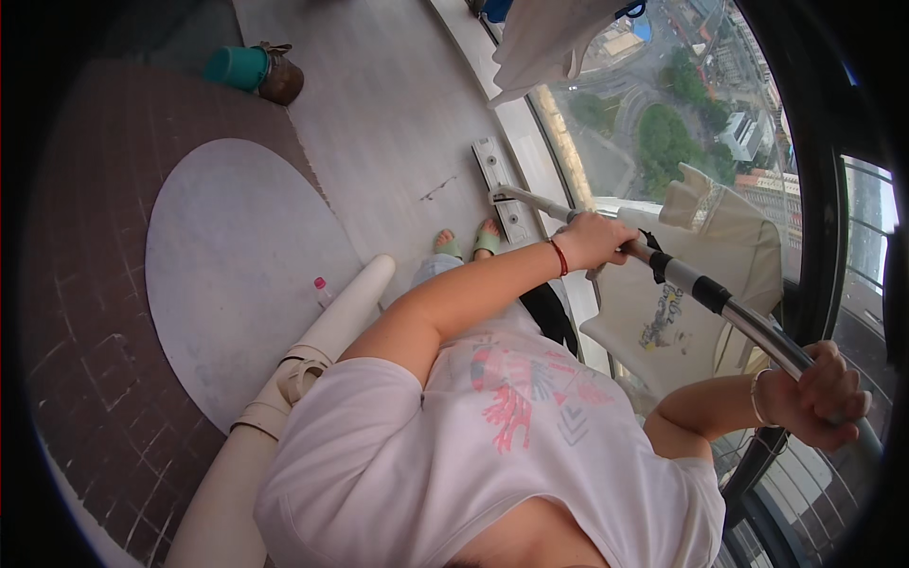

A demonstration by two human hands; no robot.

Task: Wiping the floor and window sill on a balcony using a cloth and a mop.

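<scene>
My left hand (598, 241), a red bracelet at its wrist, grips the lower part of a metal mop pole (756, 328). Higher up the same pole, close to the right rim of the view, my right hand (817, 397) is wrapped around it; a light bangle circles that wrist. The pole slants down to a flat, pale mop head (501, 190). This head lies on the grey floor (383, 135) along the window-side ledge, just beyond my feet in green sandals (449, 243). The underside of the mop head is hidden.
Pale garments (699, 284) hang beside the large window (660, 128), near the pole. To the left runs a white pipe (348, 298) with a clamp. A pink-capped bottle (322, 291) stands behind it. A green bucket (238, 67) touches a brown pot (282, 78) farther off.
</scene>
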